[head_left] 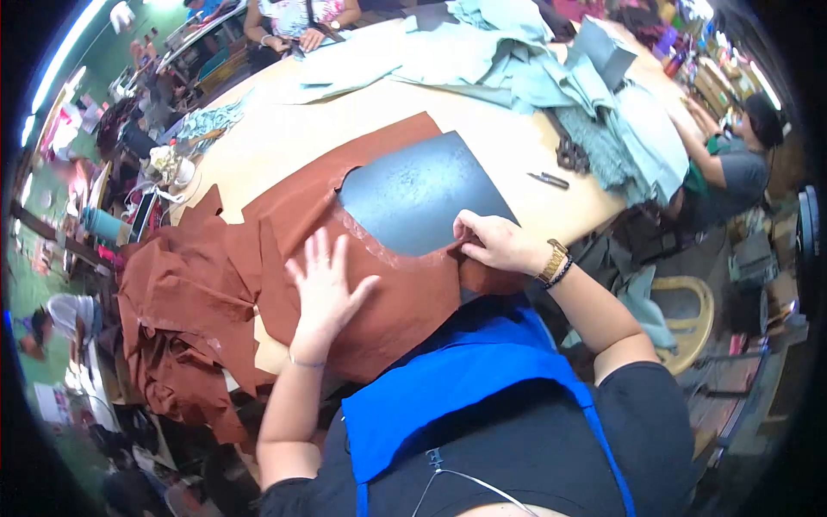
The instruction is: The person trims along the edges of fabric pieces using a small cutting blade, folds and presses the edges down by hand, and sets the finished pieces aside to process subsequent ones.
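A reddish-brown sheet [388, 319] with a curved cut edge lies on the table before me, partly over a dark smooth board [422, 189]. My left hand [327, 289] rests on the sheet with its fingers spread. At the sheet's edge, near the board's lower right corner, my right hand [495, 241] is closed with its fingertips pinching the brown material. More crumpled brown material [189, 302] is heaped to the left and hangs over the table edge.
Pale green pieces [517, 69] cover the table's far side. A small dark tool [548, 180] lies to the right on the table [301, 112]. A yellow chair [689, 319] stands lower right. People are at the far edge and at the right.
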A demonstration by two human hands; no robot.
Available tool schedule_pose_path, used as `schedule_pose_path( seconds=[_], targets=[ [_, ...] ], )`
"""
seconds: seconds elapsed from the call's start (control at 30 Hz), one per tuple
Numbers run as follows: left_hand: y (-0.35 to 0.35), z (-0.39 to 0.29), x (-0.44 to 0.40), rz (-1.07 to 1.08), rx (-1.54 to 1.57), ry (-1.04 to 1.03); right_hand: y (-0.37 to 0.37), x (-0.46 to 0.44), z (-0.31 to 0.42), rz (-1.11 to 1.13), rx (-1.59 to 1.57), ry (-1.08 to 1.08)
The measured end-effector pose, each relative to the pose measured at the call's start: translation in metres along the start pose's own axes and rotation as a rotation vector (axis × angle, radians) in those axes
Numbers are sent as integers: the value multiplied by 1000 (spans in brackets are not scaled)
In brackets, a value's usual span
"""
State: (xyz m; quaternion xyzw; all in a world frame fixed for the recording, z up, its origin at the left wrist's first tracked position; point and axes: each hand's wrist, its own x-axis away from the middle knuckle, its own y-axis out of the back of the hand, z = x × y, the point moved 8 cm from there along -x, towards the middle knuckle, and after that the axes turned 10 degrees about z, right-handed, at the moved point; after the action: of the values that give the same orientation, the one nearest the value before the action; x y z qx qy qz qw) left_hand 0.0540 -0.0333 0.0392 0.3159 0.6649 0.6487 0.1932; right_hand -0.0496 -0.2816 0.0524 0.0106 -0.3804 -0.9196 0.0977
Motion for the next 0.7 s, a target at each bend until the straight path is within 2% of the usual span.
schedule_pose_path(
  seconds=[0.07,0.13,0.2,0.23,0.27,0.33,0.37,0.4,0.47,0.53,0.57,0.6,0.7],
  targets=[
    [21,-40,-17,-88,153,-382,15,-1,15,77,-29,-17],
    [21,-70,-37,-19,296,-712,41,-2,37,151,105,-4],
    [15,-90,-55,102,234,-808,59,-5,25,218,221,-49],
    [15,-97,-62,36,298,-867,72,-5,24,220,183,-18],
    [5,-100,-74,78,331,-871,88,-4,25,203,274,-45],
    [-1,-103,-91,6,296,-814,115,-1,-9,-84,436,-48],
    [-3,-104,-96,-29,296,-784,128,1,-7,-352,662,80],
    [-3,-104,-98,-53,292,-760,131,0,16,-423,807,1],
    [-4,-106,-100,-90,278,-724,114,-8,17,-334,547,-51],
    [-4,-107,-99,-80,265,-686,72,-20,7,-172,289,164],
    [-3,-106,-99,-114,246,-687,52,-22,6,-69,275,203],
    [0,-106,-98,-151,227,-688,33,-26,0,-72,232,252],
    [1,-106,-97,-110,272,-684,9,-33,-5,13,186,152]
  ],
)
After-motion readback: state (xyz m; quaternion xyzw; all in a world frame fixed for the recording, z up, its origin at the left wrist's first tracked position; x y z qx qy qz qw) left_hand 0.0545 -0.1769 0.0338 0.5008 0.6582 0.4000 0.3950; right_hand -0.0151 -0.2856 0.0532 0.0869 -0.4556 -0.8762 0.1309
